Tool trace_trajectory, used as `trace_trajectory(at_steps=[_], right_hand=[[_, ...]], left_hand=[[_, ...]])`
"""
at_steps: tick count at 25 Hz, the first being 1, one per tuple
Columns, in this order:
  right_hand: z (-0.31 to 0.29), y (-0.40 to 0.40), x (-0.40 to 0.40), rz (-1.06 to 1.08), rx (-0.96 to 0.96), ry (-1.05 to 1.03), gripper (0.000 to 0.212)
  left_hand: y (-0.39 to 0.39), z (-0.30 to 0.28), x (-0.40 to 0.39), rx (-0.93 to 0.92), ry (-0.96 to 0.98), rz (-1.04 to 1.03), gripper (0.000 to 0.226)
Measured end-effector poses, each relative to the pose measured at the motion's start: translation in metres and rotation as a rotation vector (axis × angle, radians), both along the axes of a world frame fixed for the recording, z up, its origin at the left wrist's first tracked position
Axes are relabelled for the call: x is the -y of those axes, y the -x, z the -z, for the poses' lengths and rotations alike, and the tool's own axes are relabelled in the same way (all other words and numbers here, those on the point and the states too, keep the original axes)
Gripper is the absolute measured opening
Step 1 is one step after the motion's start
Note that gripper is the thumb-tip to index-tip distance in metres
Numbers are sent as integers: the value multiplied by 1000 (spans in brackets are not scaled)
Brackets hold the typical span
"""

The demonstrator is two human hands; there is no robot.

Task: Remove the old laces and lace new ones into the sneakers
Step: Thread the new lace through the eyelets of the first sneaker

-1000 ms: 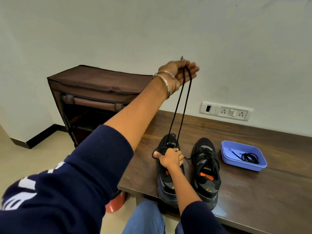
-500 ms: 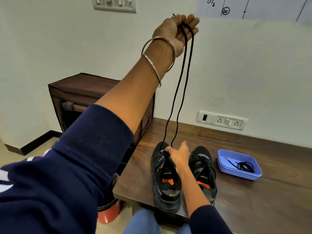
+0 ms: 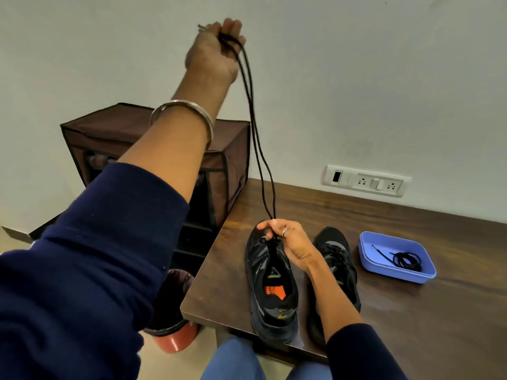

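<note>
Two black sneakers stand side by side on the dark wooden table (image 3: 411, 311). The left sneaker (image 3: 271, 292) shows an orange insole and an open tongue. My left hand (image 3: 214, 50) is raised high and grips both ends of a black lace (image 3: 256, 138), which hangs in two strands down to that shoe's toe end. My right hand (image 3: 288, 242) pinches the strands just above the eyelets. The right sneaker (image 3: 338, 259) is laced and partly hidden behind my right forearm.
A blue plastic tray (image 3: 375, 267) right of the shoes holds a coiled black lace (image 3: 406, 260). A brown fabric shoe cabinet (image 3: 227, 160) stands left of the table. A red bin (image 3: 175, 338) sits on the floor below. A socket panel (image 3: 365, 181) is on the wall.
My left hand has turned and pulled the lace up and to the left. My right hand shifted from pressing on the shoe to pinching the strands above it.
</note>
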State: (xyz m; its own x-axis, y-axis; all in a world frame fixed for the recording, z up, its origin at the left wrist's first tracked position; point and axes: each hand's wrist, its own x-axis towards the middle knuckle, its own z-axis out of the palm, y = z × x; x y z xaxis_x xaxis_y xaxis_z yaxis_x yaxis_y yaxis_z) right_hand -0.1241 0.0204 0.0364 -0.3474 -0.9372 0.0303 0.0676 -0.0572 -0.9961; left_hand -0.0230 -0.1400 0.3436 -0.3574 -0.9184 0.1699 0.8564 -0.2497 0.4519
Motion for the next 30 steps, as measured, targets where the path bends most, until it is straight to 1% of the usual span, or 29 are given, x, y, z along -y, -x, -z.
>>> trace_trajectory(at_steps=[2,3,4,5,6,7,8,9,10,12,15,17,19,21,24,26,28,30], right_hand=[[0,8,0,138,-45,6,33],[-1,12,1,223,-55,8,33],[0,16,2,301,-57,4,33],[-2,19,3,365,-75,-18,33],[-3,21,5,417,-114,-56,32],[-5,23,6,456,-175,-104,32],[-5,25,7,472,-233,-146,32],[-7,25,8,470,-275,-185,31],[-9,25,10,461,-299,-212,31],[-12,24,13,450,-328,-222,30],[-20,20,13,466,-381,-198,29],[-24,17,13,452,-466,-204,28],[-31,14,13,427,-572,-192,28],[-47,13,18,483,-609,-140,27],[-82,13,30,578,-540,-10,25],[-88,13,34,608,-495,44,25],[-81,14,33,589,-403,35,23],[-75,17,30,542,-379,-4,22]], left_hand=[[-5,39,27,129,-69,-72,27],[-7,66,38,228,-128,-89,27],[-11,94,43,383,-173,-92,28],[-15,125,45,634,-173,-93,29],[-20,153,36,966,-109,-57,28],[-22,186,28,1299,0,11,22],[-21,218,12,1525,116,96,12],[-17,247,-5,1647,192,169,13],[-11,271,-23,1680,235,196,28],[3,301,-58,1629,317,140,49],[21,329,-95,1580,579,85,77],[27,345,-105,1573,585,59,92],[30,358,-107,1543,518,42,99],[32,363,-104,1477,449,41,109],[33,368,-106,1398,415,56,119],[35,370,-106,1371,410,92,121],[38,371,-109,1386,414,79,120],[38,368,-110,1362,391,56,109]])
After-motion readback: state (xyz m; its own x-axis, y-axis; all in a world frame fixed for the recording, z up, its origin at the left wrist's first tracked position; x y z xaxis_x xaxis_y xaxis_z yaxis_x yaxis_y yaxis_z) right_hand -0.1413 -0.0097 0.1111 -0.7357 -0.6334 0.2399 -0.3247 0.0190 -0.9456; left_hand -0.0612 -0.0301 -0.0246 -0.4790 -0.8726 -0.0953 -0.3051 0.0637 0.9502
